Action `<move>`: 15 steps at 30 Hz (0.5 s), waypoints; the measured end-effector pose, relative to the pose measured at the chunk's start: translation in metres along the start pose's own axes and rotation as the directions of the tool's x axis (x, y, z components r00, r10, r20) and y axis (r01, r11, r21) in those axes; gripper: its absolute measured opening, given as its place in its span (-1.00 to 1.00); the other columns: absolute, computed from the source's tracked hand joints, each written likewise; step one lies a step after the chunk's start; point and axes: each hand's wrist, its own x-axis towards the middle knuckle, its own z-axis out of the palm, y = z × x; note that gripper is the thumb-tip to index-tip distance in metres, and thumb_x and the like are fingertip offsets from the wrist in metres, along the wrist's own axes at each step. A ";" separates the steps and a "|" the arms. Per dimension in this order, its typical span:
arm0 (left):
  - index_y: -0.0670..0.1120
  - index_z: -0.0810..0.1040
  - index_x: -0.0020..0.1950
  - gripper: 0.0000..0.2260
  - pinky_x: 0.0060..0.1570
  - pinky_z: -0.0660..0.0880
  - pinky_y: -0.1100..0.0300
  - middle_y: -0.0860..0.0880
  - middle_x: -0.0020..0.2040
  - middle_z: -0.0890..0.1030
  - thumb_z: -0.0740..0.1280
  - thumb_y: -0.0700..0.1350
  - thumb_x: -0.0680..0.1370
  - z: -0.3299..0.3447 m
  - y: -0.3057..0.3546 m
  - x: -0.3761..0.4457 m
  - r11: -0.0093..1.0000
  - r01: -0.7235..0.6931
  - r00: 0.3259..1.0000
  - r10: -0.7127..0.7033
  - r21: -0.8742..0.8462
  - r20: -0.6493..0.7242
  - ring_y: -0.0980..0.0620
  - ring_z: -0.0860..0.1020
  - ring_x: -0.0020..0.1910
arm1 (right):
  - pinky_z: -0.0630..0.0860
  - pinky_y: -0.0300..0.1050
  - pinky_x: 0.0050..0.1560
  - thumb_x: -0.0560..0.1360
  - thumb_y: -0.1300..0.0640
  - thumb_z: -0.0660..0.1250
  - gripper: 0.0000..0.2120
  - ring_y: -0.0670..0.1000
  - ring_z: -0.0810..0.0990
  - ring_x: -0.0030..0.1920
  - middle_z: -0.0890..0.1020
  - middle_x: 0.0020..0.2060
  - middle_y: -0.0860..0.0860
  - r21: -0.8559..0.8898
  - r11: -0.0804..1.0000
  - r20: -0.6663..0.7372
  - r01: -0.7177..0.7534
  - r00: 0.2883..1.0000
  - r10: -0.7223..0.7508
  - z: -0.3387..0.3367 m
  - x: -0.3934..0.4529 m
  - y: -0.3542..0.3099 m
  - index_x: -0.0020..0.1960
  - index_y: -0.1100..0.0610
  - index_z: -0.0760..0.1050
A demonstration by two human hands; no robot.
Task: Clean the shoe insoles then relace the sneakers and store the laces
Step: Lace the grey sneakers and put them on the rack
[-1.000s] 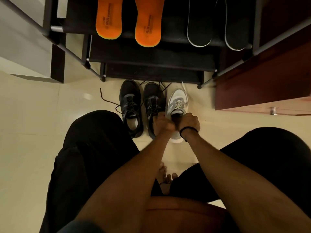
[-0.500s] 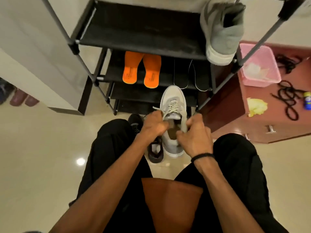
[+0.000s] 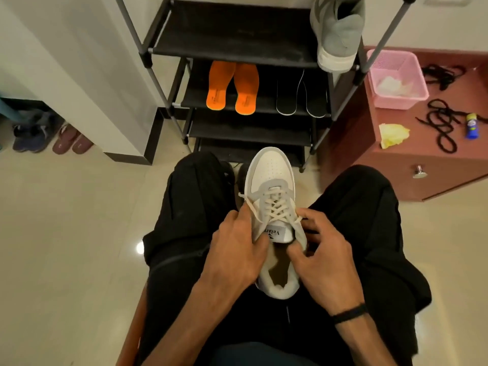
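A white and grey sneaker (image 3: 269,175) with cream laces lies on my lap, toe pointing away. My left hand (image 3: 237,249) grips its left side at the collar, and a loose lace end sticks out above the fingers. My right hand (image 3: 319,249) holds the right side with fingers curled at the collar, touching the other lace end. Its matching grey sneaker (image 3: 335,30) stands on the top shelf of the black rack (image 3: 237,51). Two orange insoles (image 3: 232,88) and two black insoles (image 3: 301,93) lie on a lower shelf. Black laces (image 3: 443,122) lie on the cabinet.
A reddish cabinet (image 3: 412,165) at the right carries a pink basket (image 3: 396,77), a yellow cloth (image 3: 393,134) and a small blue bottle (image 3: 472,126). Dark shoes (image 3: 232,170) peek out behind my knees. Slippers (image 3: 71,140) and shoes sit at the far left by a white wall.
Both hands lifted the white and grey sneaker from the floor onto my lap. The view tilted up, bringing the rack top and cabinet into sight.
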 end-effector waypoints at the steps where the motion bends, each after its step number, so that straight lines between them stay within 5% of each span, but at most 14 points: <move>1: 0.05 0.40 0.47 -0.54 0.08 0.60 0.14 0.05 0.11 0.52 0.39 0.07 0.60 0.002 0.001 -0.005 1.000 0.006 0.999 -0.005 0.024 -0.032 0.08 0.57 0.01 | 0.55 -0.42 -0.07 0.45 0.25 0.48 -0.51 -0.32 0.62 -0.01 0.64 -0.03 -0.33 -0.006 1.000 0.013 -0.002 1.000 0.002 0.001 -0.006 0.004 0.29 -0.12 0.50; 5: -0.06 0.53 0.25 -0.72 -0.05 0.63 0.11 -0.01 0.04 0.58 0.36 0.07 0.63 0.009 0.004 -0.001 0.991 0.008 0.994 0.006 0.134 -0.107 0.00 0.62 -0.05 | 0.56 -0.41 -0.02 0.50 0.18 0.45 -0.56 -0.32 0.62 0.00 0.66 -0.01 -0.27 -0.082 0.997 0.026 0.002 1.000 0.000 0.007 -0.010 0.012 0.32 -0.08 0.50; 8: -0.08 0.52 0.29 -0.74 -0.06 0.65 0.08 -0.07 0.10 0.60 0.30 0.01 0.66 0.012 0.004 0.006 0.973 -0.015 0.997 0.032 0.230 -0.071 -0.06 0.65 -0.03 | 0.62 -0.29 -0.02 0.51 -0.05 0.45 -0.67 -0.27 0.64 -0.02 0.65 0.01 -0.24 -0.104 0.994 -0.036 -0.017 0.999 0.013 0.008 -0.002 0.007 0.25 -0.06 0.55; 10: -0.09 0.49 0.34 -0.72 -0.06 0.64 0.07 -0.09 0.13 0.59 0.29 -0.01 0.66 0.013 0.004 0.006 0.964 -0.044 0.997 0.059 0.262 -0.051 -0.09 0.65 -0.01 | 0.62 -0.23 -0.01 0.46 -0.12 0.50 -0.56 -0.22 0.60 -0.01 0.61 0.08 -0.18 -0.195 0.981 -0.102 0.000 0.995 -0.020 0.009 0.008 0.002 0.28 -0.04 0.52; 15: -0.08 0.53 0.20 -0.80 -0.18 0.58 0.11 -0.04 0.00 0.57 0.29 -0.01 0.65 0.011 0.000 0.010 0.973 -0.038 0.998 0.049 0.229 -0.041 -0.07 0.63 -0.12 | 0.66 -0.02 -0.05 0.42 0.15 0.51 -0.62 -0.06 0.66 -0.08 0.67 -0.04 -0.08 -0.365 0.928 -0.057 0.072 0.993 -0.100 0.013 0.038 0.000 0.20 0.00 0.55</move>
